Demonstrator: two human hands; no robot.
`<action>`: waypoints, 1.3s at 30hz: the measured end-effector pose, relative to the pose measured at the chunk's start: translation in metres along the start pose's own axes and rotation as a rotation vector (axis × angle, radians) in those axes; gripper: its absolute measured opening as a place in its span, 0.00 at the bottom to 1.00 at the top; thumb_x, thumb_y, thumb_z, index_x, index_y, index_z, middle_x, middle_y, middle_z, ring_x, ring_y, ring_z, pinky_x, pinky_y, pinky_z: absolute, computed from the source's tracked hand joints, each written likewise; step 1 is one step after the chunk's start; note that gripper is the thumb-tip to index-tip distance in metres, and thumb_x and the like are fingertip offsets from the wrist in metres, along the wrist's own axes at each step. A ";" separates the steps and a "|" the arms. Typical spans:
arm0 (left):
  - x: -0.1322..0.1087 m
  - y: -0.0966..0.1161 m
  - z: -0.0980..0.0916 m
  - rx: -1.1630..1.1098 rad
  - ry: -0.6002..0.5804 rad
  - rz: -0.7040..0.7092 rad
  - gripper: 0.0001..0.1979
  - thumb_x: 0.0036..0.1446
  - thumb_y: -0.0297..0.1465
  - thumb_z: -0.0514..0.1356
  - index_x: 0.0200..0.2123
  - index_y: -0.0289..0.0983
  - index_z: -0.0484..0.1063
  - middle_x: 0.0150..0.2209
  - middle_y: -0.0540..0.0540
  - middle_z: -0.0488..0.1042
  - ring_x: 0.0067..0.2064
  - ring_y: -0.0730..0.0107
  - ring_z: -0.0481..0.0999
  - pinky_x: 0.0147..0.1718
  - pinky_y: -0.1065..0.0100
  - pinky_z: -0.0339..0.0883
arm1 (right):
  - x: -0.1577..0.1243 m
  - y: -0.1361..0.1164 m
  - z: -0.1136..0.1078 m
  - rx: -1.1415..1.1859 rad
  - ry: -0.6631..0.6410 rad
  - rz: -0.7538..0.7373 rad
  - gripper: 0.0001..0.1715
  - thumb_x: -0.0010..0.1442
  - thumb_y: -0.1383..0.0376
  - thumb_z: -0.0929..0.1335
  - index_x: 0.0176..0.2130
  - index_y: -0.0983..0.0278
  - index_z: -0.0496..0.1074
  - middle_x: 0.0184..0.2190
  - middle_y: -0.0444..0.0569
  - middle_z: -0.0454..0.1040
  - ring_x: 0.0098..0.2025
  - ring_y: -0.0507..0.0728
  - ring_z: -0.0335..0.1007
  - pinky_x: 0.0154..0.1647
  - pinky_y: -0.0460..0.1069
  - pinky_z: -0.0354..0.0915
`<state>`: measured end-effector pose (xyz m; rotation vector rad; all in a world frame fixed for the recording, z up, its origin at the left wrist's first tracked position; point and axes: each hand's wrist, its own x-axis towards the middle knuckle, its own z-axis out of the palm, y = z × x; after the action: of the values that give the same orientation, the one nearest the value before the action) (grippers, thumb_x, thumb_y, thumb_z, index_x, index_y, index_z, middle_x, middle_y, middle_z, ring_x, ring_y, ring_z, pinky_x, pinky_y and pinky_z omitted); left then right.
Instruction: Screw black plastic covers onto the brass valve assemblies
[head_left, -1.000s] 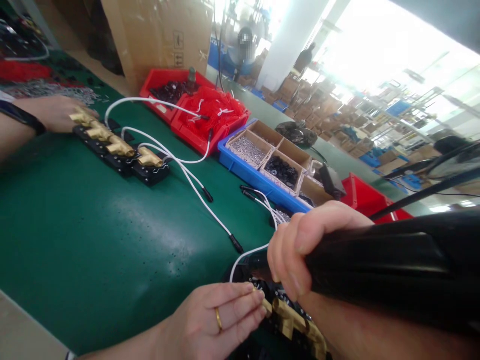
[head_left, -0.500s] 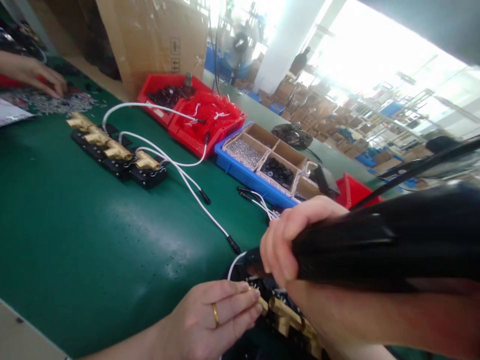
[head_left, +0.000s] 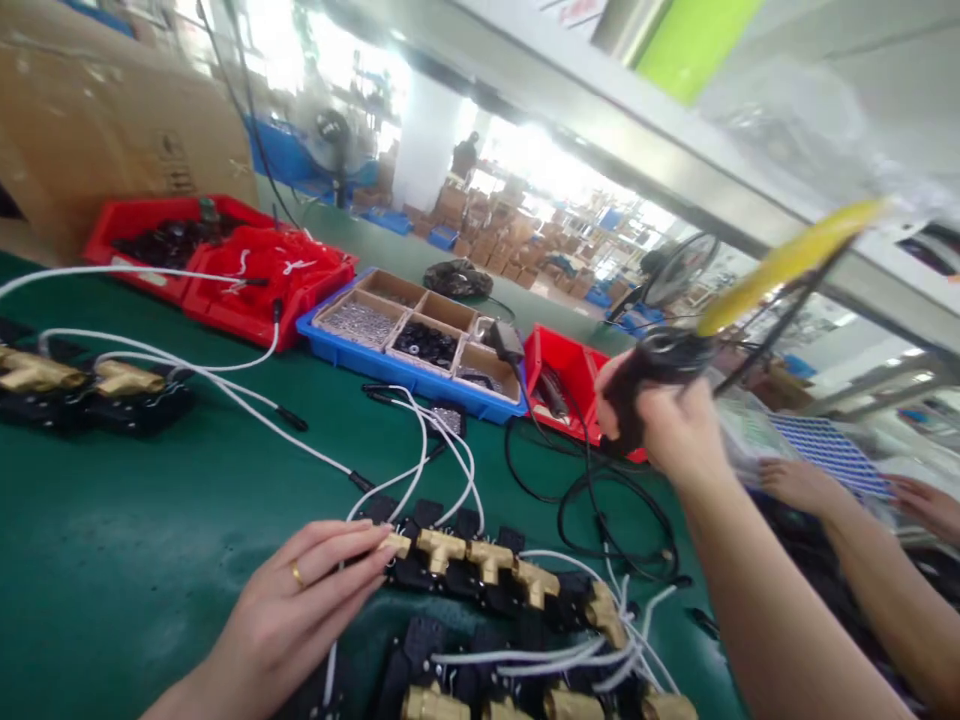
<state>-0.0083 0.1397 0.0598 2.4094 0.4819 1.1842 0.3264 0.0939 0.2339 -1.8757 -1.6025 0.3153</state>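
The fingers of my left hand [head_left: 300,600], which wears a ring, are pressed together on a brass tee fitting [head_left: 397,545] at the left end of a row. Several more brass fittings [head_left: 442,548] sit on black housings [head_left: 480,605] with white cables to the right of it. My right hand [head_left: 675,425] is raised above the bench, wrapped round a black electric screwdriver [head_left: 630,395]. A yellow cord or strap [head_left: 787,265] and a black cable run up from the tool. A second row of brass fittings [head_left: 574,703] lies at the bottom edge.
A blue tray [head_left: 420,382] of small parts and red bins [head_left: 217,325] line the back of the green bench [head_left: 187,520]. More fitted housings [head_left: 135,405] lie at left. Black cable [head_left: 622,480] coils at right. Another person's hands [head_left: 802,485] are at far right.
My right hand has lifted the screwdriver up and away from the fittings. My left hand stays at the fitting. The view has turned right, showing the rows of housings.
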 end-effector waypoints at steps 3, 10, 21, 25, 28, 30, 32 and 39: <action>0.007 0.001 -0.007 0.028 -0.002 0.065 0.15 0.62 0.24 0.59 0.50 0.40 0.76 0.49 0.45 0.78 0.51 0.68 0.76 0.48 0.69 0.74 | -0.012 0.036 0.005 -0.090 -0.027 0.096 0.23 0.52 0.46 0.67 0.32 0.63 0.68 0.23 0.47 0.70 0.26 0.55 0.65 0.28 0.49 0.62; 0.015 0.018 -0.005 0.036 0.056 0.021 0.07 0.59 0.24 0.63 0.41 0.38 0.78 0.42 0.44 0.81 0.42 0.68 0.78 0.41 0.64 0.75 | -0.028 0.127 0.046 -0.263 -0.236 0.150 0.27 0.44 0.43 0.71 0.30 0.64 0.74 0.22 0.53 0.75 0.24 0.66 0.73 0.27 0.54 0.64; 0.024 0.032 -0.021 0.190 -0.052 -0.031 0.08 0.63 0.30 0.60 0.41 0.40 0.80 0.42 0.44 0.81 0.43 0.66 0.79 0.43 0.62 0.76 | -0.035 0.144 0.056 -0.400 -0.211 -0.045 0.13 0.58 0.62 0.71 0.39 0.69 0.72 0.45 0.56 0.72 0.51 0.62 0.68 0.57 0.61 0.63; 0.024 0.032 -0.037 0.251 -0.095 -0.031 0.11 0.61 0.36 0.62 0.46 0.41 0.78 0.45 0.44 0.80 0.46 0.62 0.77 0.45 0.60 0.75 | -0.083 0.117 0.017 -0.228 -0.183 -0.100 0.15 0.67 0.61 0.63 0.48 0.65 0.73 0.48 0.55 0.70 0.49 0.57 0.70 0.54 0.52 0.67; 0.032 0.025 -0.041 0.269 -0.198 0.027 0.15 0.60 0.39 0.62 0.49 0.41 0.76 0.48 0.43 0.78 0.48 0.60 0.76 0.47 0.59 0.73 | -0.121 0.096 0.003 -0.140 -0.150 -0.078 0.18 0.68 0.56 0.62 0.50 0.64 0.71 0.46 0.53 0.71 0.42 0.55 0.72 0.42 0.49 0.71; 0.043 0.020 -0.038 0.296 -0.327 0.081 0.18 0.61 0.40 0.61 0.52 0.41 0.74 0.50 0.42 0.77 0.50 0.59 0.75 0.49 0.58 0.72 | -0.136 0.084 0.008 -0.122 -0.153 -0.081 0.19 0.67 0.55 0.64 0.50 0.64 0.71 0.45 0.52 0.72 0.41 0.55 0.72 0.40 0.49 0.70; 0.055 0.015 -0.031 0.345 -0.473 0.132 0.19 0.63 0.40 0.59 0.55 0.42 0.72 0.51 0.41 0.76 0.50 0.59 0.74 0.50 0.57 0.70 | -0.138 0.073 0.022 -0.124 -0.187 -0.121 0.19 0.67 0.55 0.65 0.51 0.63 0.71 0.45 0.52 0.72 0.44 0.56 0.71 0.44 0.50 0.69; 0.066 -0.001 -0.012 0.477 -0.683 0.234 0.22 0.66 0.39 0.55 0.60 0.38 0.65 0.45 0.42 0.73 0.46 0.61 0.72 0.45 0.64 0.68 | -0.105 0.037 0.076 -0.242 -0.413 -0.319 0.27 0.62 0.54 0.70 0.57 0.62 0.68 0.43 0.51 0.72 0.43 0.59 0.72 0.44 0.51 0.68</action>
<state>0.0204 0.1747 0.1096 3.1265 0.2813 0.2620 0.2894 0.0164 0.1306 -1.7639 -2.2738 0.4022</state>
